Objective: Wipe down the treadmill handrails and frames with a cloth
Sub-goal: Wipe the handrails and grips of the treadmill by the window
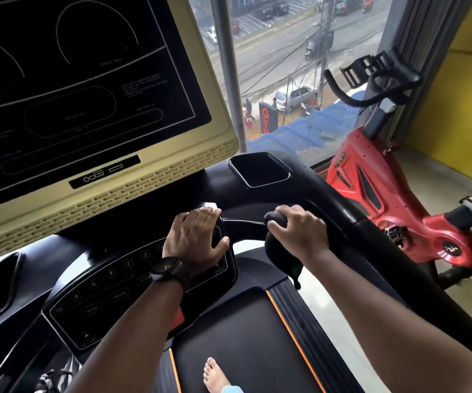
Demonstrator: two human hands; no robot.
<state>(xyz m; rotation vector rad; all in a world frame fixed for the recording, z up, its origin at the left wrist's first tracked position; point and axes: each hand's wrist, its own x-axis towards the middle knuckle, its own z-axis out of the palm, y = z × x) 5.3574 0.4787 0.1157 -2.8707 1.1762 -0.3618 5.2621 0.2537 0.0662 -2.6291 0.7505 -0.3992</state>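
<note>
The dark cloth (281, 258) is gripped in the right hand (298, 231), fingers curled, seemingly pressed onto the short grip bar (241, 224). The left hand (198, 236) is spread flat on the control panel (101, 293). The right handrail (376, 245) is seen just outboard, running back toward the person.

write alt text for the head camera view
A person's right hand grips a dark cloth on the treadmill's black handrail while the left hand rests flat on the control panel. A red exercise bike stands beside it.

Pale floor (438, 174) bears a red bike (351, 177) at three o'clock; treadmill belt (243, 330) bears a bare foot (214, 374) at six.
</note>
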